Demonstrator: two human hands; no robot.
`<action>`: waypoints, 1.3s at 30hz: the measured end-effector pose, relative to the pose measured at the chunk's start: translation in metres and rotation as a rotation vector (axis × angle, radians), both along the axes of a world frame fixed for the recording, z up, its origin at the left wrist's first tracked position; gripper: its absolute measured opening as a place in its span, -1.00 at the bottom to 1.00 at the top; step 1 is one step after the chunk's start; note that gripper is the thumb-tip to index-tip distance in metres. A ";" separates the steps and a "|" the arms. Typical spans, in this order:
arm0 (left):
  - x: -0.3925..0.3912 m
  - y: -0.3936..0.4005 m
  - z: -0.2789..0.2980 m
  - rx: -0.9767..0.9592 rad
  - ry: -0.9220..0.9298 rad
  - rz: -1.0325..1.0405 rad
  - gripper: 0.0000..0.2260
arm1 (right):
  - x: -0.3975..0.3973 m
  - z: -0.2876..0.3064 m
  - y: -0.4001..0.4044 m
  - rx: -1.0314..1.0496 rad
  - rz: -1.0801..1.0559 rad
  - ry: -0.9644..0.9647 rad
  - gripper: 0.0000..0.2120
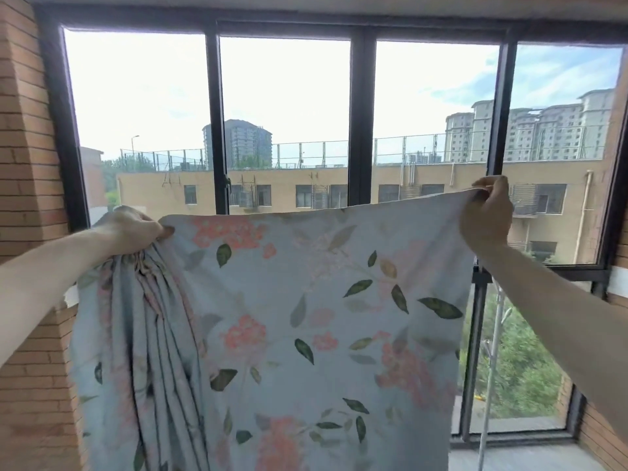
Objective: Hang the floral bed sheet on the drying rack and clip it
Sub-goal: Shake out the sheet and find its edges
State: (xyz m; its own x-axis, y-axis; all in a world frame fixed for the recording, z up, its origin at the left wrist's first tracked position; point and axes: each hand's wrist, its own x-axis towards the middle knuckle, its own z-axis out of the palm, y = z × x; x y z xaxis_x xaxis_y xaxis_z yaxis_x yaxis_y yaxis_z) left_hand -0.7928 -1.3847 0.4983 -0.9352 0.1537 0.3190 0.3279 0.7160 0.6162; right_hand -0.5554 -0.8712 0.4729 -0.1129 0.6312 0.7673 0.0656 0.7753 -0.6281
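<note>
i've got the floral bed sheet (306,317) raised in front of the window (282,107), stretched between both hands so its top edge runs almost level across my view. my left hand (132,232) has its fingers curled tight round a thick gathered bunch of cloth, which hangs below the fist in long folds; i judge that bunch is the surplus length, kept bundled so it doesn't drag while i sort the free part out. my right hand (486,212) sits a little higher and pinches just the corner between thumb and fingertips, the other fingers loosely curled behind; a light pinch there is enough, since it carries only one flat layer and keeps the edge taut and readable. between the two hands the sheet hangs open and fairly smooth, blocking most of what lies lower down. the drying rack itself i can't clearly pick out: a pale slanted pole (489,368) shows at the lower right, past the sheet's edge, but i can't tell if it belongs to the rack. no clips are in sight. so the sheet isn't hung yet, as i read it; the spread-out hold looks like preparation for laying the top edge over a bar. brick walls (27,164) flank the window.
</note>
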 end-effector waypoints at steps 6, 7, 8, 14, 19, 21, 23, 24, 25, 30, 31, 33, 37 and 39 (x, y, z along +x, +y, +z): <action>0.001 -0.010 -0.007 -0.055 0.002 0.004 -0.73 | 0.000 0.008 0.020 0.157 0.031 -0.216 -0.71; 0.000 -0.010 -0.009 -0.059 0.006 0.001 -0.74 | 0.002 0.009 0.020 0.184 0.034 -0.301 -0.71; -0.001 -0.009 -0.011 -0.069 0.006 -0.006 -0.75 | 0.002 0.006 0.021 0.190 0.047 -0.368 -0.72; 0.001 -0.003 -0.012 -0.066 0.015 -0.035 -0.73 | 0.011 -0.019 0.022 0.178 0.086 -0.435 -0.69; 0.000 -0.006 -0.010 -0.065 0.011 -0.014 -0.69 | 0.029 -0.036 0.028 0.124 0.239 -0.670 -0.55; -0.001 -0.008 -0.010 -0.080 0.019 -0.013 -0.73 | 0.035 -0.040 0.030 0.179 0.275 -0.714 -0.47; 0.002 -0.004 -0.011 -0.098 0.023 -0.030 -0.77 | 0.037 -0.042 0.038 0.219 0.222 -0.554 -0.36; 0.003 -0.002 -0.012 -0.108 0.022 -0.039 -0.77 | 0.037 -0.042 0.039 0.246 0.201 -0.498 -0.34; 0.004 0.001 -0.013 -0.121 0.025 -0.044 -0.75 | 0.036 -0.042 0.037 0.299 0.187 -0.507 -0.36; 0.000 0.006 -0.018 -0.128 0.029 -0.057 -0.72 | 0.031 -0.040 0.035 0.343 0.136 -0.439 -0.68; -0.001 0.005 -0.019 -0.126 0.024 -0.059 -0.71 | 0.032 -0.040 0.039 0.354 0.120 -0.465 -0.73; -0.001 0.006 -0.020 -0.137 0.016 -0.062 -0.68 | 0.031 -0.043 0.044 0.360 0.069 -0.520 -0.77; 0.005 0.013 -0.021 -0.133 0.021 -0.101 -0.67 | 0.031 -0.040 0.043 0.289 -0.082 -0.470 -0.73; 0.008 0.018 -0.020 -0.140 0.029 -0.128 -0.69 | 0.034 -0.038 0.039 0.225 -0.063 -0.456 -0.72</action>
State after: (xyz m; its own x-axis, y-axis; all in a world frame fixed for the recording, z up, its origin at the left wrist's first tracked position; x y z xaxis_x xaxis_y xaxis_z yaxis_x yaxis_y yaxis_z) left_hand -0.7846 -1.3669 0.4778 -0.8962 0.3152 0.3123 0.4374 0.7456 0.5027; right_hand -0.5212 -0.8321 0.4353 -0.4349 0.4730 0.7663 0.3456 0.8734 -0.3430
